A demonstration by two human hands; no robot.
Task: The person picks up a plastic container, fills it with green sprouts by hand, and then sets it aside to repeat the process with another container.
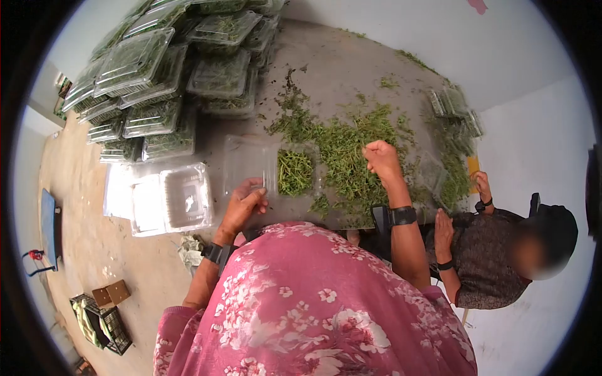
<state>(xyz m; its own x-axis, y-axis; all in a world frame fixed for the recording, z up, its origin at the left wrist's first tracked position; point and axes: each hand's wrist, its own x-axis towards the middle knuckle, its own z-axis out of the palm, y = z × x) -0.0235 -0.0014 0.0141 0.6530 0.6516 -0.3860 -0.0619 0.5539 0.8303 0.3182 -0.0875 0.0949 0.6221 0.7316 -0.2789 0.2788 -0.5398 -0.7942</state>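
Observation:
A clear plastic clamshell box lies open on the table, with its bare lid [244, 161] on the left and its base on the right filled with green sprigs [295, 172]. My left hand [246, 203] is closed at the lid's near edge, thumb and fingers curled against the plastic. Over the loose heap of leafy greens [348, 147], my right hand [384, 161] is raised with its fingers folded together. Whatever lies inside that hand, if anything, is hidden.
Filled clamshell boxes [135, 59] stand in tall stacks at the back left. Open unfilled boxes [187, 195] lie nested left of my left hand. A co-worker [489, 257] is at the right edge, near more greens and boxes [448, 102]. A black crate [113, 332] stands on the floor.

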